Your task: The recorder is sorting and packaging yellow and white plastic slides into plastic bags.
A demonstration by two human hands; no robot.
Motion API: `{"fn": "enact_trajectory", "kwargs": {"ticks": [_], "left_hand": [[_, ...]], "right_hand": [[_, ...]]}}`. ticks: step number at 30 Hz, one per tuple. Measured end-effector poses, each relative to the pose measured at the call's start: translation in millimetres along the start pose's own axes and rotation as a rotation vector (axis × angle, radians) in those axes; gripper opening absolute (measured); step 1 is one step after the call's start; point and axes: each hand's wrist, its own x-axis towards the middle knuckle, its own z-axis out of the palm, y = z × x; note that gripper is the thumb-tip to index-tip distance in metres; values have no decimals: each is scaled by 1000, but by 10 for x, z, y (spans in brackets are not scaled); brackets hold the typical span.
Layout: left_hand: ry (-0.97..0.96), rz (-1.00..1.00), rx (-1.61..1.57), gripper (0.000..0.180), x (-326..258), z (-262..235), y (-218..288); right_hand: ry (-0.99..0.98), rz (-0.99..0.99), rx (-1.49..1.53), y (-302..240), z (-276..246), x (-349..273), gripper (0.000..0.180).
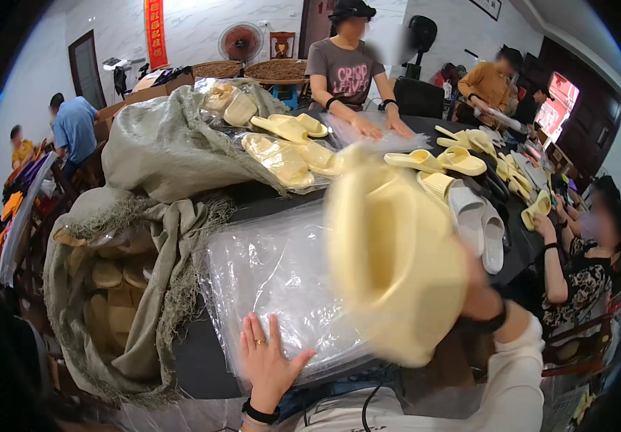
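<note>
A pair of pale yellow slippers point(426, 288), smeared by motion, is held up close to me by my right hand point(477, 284), whose fingers wrap behind the soles. My left hand point(267, 360) lies flat with its fingers spread on a stack of clear plastic bags point(274, 266). The bags rest on a black table point(199, 360). To the left, an open woven sack point(173, 288) contains several wrapped slippers point(112, 302). The slippers in my right hand hide part of the bag stack.
A second woven sack point(159, 140) lies behind, with bagged yellow slippers point(278, 158) beside it. Loose yellow slippers point(462, 160) and grey slippers point(465, 209) spread along the right. Across the table a person point(346, 79) presses a plastic bag; other people work at the right.
</note>
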Motion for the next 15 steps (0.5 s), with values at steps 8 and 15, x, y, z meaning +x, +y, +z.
{"fn": "enact_trajectory", "kwargs": {"ticks": [8, 15], "left_hand": [[-100, -78, -525, 94, -143, 225, -122], [-55, -15, 15, 96, -3, -67, 48]], "right_hand": [[-333, -285, -195, 305, 2044, -422, 23], [-333, 202, -397, 1014, 1565, -181, 19]]}}
